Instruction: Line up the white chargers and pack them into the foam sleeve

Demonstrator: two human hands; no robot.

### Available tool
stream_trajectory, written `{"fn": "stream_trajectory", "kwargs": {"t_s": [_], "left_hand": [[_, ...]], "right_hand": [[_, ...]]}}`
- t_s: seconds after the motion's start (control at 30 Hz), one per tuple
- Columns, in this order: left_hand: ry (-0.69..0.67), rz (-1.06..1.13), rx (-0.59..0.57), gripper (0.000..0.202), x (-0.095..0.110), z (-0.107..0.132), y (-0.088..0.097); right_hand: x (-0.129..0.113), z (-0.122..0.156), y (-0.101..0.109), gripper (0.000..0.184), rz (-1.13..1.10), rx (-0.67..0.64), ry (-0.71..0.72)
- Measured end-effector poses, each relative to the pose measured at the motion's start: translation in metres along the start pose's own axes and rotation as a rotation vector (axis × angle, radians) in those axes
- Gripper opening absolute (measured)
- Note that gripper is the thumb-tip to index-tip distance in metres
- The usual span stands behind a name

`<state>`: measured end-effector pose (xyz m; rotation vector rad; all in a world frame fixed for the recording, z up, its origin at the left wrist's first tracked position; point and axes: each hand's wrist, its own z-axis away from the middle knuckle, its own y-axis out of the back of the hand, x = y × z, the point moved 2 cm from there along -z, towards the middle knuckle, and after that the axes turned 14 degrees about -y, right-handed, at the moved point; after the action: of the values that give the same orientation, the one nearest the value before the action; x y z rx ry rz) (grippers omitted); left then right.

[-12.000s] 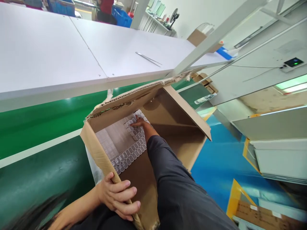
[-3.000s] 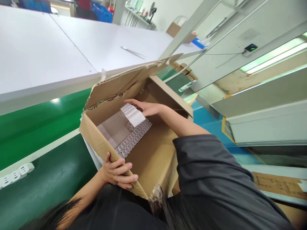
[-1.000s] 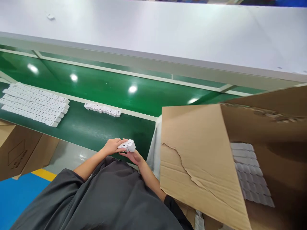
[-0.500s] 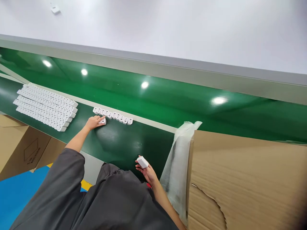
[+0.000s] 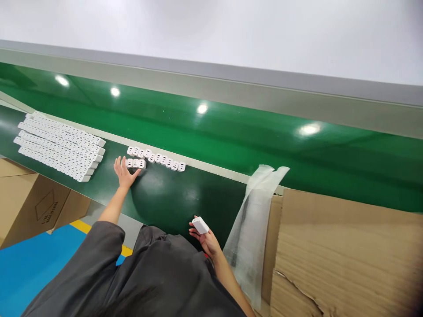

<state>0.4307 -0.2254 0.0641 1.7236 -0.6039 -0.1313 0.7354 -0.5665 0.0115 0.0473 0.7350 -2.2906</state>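
Observation:
Beside a short row of three white chargers (image 5: 135, 163), my left hand (image 5: 124, 175) has its fingers spread. The index finger is at the row's left end and the thumb near its right end; whether they touch is hard to tell. Dark port slots show on the chargers' upper faces. Just behind stands a longer, slightly uneven row of similar chargers (image 5: 163, 160) along the pale edge strip. My right hand (image 5: 207, 241), low over the near side of the dark green table (image 5: 168, 193), holds one white charger (image 5: 200, 225) between its fingers.
A large block of chargers (image 5: 61, 147) in several rows stands at the left. Cardboard boxes stand at lower left (image 5: 36, 207) and right (image 5: 343, 251). Translucent wrapping (image 5: 251, 229) hangs over the right box's edge. A pale ledge (image 5: 211, 81) runs across behind the green surface.
My left hand has opened and shifted left and slightly down, uncovering the row of three chargers. My right hand still holds its charger. The view has shifted slightly.

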Motion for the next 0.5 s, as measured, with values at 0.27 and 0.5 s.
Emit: {"fn": "stream_trajectory", "kwargs": {"t_s": [0.27,0.5], "left_hand": [[0.084,0.079,0.109,0.095,0.017,-0.009,-0.031],[-0.218,0.265,0.045,0.087,0.077,0.006,0.006]], "right_hand": [[0.002,-0.001,0.000,0.053,0.033,-0.002,0.040],[-0.009,0.003,-0.024,0.055,0.076,-0.014,0.129]]}}
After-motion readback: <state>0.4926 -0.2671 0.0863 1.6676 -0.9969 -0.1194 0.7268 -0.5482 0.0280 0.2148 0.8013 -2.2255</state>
